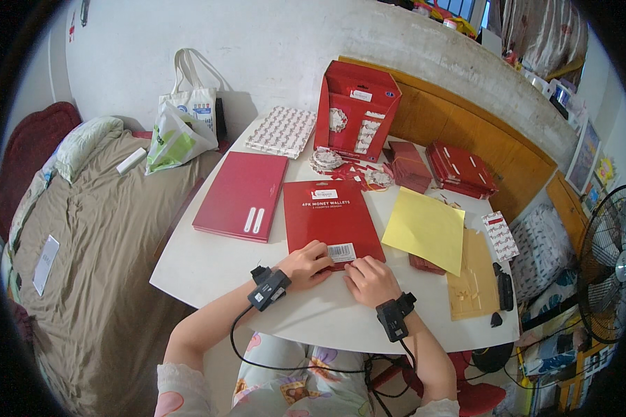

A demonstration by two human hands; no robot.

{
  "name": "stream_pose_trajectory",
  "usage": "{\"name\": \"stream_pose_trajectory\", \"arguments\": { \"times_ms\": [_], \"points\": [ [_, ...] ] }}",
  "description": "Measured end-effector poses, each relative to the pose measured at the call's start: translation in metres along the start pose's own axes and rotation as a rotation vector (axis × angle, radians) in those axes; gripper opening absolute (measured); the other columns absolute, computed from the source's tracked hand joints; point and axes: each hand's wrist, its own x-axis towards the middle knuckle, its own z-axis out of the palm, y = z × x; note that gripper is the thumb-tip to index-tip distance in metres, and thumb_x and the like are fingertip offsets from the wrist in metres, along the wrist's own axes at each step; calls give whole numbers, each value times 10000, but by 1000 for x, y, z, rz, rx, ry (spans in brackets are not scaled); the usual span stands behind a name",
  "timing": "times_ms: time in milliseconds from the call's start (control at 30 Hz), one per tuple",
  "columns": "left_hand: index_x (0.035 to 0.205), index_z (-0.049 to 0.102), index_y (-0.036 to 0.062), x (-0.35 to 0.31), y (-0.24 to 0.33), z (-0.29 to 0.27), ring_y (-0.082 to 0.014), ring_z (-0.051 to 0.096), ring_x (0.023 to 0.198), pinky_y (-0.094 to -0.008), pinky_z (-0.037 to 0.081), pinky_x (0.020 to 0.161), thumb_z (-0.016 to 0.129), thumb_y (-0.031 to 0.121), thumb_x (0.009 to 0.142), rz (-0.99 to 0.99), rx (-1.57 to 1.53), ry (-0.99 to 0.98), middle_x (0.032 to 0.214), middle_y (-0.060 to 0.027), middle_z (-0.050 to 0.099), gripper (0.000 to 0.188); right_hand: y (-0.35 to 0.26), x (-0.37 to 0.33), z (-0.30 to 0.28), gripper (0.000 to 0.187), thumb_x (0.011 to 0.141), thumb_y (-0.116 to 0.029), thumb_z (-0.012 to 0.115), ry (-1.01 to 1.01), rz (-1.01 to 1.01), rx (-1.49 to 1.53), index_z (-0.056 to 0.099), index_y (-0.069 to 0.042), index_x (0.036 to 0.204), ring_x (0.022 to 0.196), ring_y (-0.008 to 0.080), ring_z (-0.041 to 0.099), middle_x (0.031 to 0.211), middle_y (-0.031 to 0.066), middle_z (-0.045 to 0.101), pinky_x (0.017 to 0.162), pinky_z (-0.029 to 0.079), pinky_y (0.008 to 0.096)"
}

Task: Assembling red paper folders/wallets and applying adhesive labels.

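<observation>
A flat red cardboard packet (332, 221) with a hang hole at its top lies on the white table in front of me. Near its bottom edge is a white barcode sticker (341, 252). My left hand (306, 265) has its fingers curled on the lower edge, the fingertips just left of the sticker. From the other side, my right hand (370, 280) bends its fingers at the sticker's right end. Both hands look closed against the packet; the fingertips are partly hidden. A stack of similar red packets (242, 194) with two white oval slots lies to the left.
Behind stand a red display box (358, 111), patterned white sheets (282, 131), round cut-outs (327, 160) and red bundles (460, 169). A yellow sheet (424, 226) covers part of a small red stack (428, 265). Right of it lie a tan sheet (474, 278) and a black object (505, 288). A cable (295, 368) trails from my wrist devices.
</observation>
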Motion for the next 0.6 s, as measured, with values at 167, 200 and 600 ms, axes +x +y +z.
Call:
{"name": "stream_pose_trajectory", "arguments": {
  "times_ms": [167,200,600],
  "points": [
    [968,686,30,1,3,-2,-250,564,780,-364,535,613,711,95,745,33,25,-11,867,-100,548,234,-4,3,-1,229,765,-165,673,-29,18,-19,663,-3,927,787,212,544,836,64,543,666,486,333],
    [970,689,31,1,4,-3,-242,557,781,-358,533,614,707,96,749,36,39,-32,860,-95,545,232,-5,2,0,234,771,-167,667,-43,23,-42,660,0,935,805,213,541,853,67,540,678,484,339],
    [950,678,24,-4,-3,2,-271,572,838,-370,546,674,708,92,745,-3,12,-51,915,-110,568,218,2,-2,3,184,736,-89,686,8,34,67,659,-7,899,751,232,574,840,73,569,662,503,343]
  ]
}}
